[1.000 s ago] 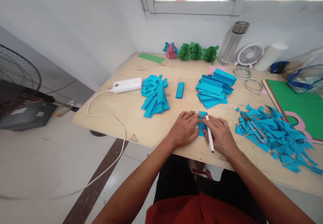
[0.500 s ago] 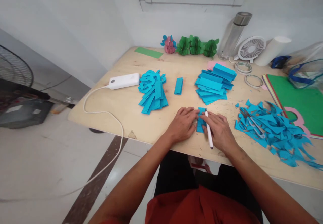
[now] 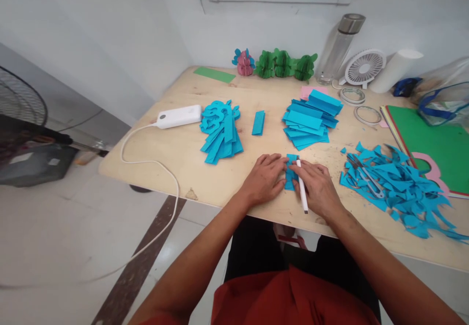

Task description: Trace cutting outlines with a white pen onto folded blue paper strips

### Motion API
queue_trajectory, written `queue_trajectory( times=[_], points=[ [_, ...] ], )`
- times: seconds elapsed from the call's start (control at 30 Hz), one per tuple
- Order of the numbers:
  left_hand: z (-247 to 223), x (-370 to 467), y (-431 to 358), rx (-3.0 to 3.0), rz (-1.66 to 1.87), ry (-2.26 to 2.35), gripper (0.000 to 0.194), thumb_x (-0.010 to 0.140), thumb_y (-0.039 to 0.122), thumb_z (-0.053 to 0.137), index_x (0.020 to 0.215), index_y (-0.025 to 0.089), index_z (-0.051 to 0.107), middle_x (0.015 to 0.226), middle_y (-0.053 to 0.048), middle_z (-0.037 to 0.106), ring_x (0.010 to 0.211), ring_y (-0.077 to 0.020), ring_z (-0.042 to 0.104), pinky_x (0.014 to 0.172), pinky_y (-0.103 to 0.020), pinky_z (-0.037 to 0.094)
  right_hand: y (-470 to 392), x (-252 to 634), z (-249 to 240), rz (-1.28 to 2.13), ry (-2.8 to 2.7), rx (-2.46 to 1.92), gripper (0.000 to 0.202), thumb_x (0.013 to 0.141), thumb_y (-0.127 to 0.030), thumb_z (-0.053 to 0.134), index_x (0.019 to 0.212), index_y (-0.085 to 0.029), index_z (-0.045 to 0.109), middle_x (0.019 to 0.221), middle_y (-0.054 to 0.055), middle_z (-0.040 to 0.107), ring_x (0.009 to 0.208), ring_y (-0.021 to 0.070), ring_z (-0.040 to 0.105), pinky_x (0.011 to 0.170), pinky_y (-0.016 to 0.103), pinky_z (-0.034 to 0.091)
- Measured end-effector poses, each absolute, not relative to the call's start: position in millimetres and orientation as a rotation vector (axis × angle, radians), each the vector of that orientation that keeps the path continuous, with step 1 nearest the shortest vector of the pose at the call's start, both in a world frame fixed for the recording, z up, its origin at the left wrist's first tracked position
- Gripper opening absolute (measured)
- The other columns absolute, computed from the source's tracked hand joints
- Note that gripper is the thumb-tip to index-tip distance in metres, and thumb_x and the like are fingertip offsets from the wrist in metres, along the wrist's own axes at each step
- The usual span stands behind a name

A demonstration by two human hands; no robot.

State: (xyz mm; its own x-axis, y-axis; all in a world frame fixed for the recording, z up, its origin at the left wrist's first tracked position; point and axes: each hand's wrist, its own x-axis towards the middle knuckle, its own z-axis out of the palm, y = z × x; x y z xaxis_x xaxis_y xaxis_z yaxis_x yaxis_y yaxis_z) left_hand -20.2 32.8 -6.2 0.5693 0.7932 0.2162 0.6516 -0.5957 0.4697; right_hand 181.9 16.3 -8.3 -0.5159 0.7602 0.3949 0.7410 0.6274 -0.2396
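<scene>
A small blue paper strip [image 3: 291, 184] lies on the table in front of me, partly covered by my fingers. My left hand [image 3: 266, 178] rests palm down at its left side, the fingertips and thumb pressed to the paper's edge. At the right side is my right hand [image 3: 315, 185], with a white marker pen [image 3: 303, 195] held across its fingers, the pen's lower end pointing towards me. Its fingertips also touch the paper. Beyond my hands lie a single folded blue strip [image 3: 258, 122] and a pile of folded blue strips [image 3: 309, 119].
Blue cut-out shapes [image 3: 220, 132] lie left, beside a white power bank [image 3: 179, 116] with a cable. Blue scraps [image 3: 406, 193] with scissors [image 3: 370, 178] on top spread right. Tape rolls [image 3: 352, 97], a bottle [image 3: 339, 49] and a small fan [image 3: 365, 67] stand behind.
The view tilts down very slightly, so the whole scene sits a little differently. Both hands stay at the paper and the marker pen stays in my right hand.
</scene>
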Motion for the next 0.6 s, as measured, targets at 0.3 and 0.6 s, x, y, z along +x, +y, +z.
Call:
queue_trajectory(
  times=[0.3, 0.6],
  points=[
    [-5.9, -20.9, 32.6, 2.449, 0.585, 1.181, 0.03, 0.086, 0.023, 0.051, 0.116, 0.019, 0.055, 0.142, -0.007, 0.052, 0.137, -0.0257, 0.039, 0.114, -0.047, 0.03, 16.4, 181.9, -7.7, 0.062, -2.381, -1.18, 0.042, 0.092, -0.02, 0.047, 0.134, -0.022, 0.052, 0.128, 0.012, 0.064, 0.123, 0.0268, 0.056, 0.094, 0.044, 0.038],
    [-5.6, -21.0, 32.7, 2.445, 0.583, 1.17, 0.032, 0.086, 0.023, 0.051, 0.117, 0.018, 0.054, 0.143, -0.008, 0.052, 0.137, -0.0263, 0.038, 0.114, -0.048, 0.029, 16.3, 182.3, -8.7, 0.055, -2.376, -1.171, 0.043, 0.092, -0.018, 0.048, 0.135, -0.02, 0.051, 0.128, 0.012, 0.064, 0.123, 0.0264, 0.056, 0.095, 0.044, 0.037]
  ],
)
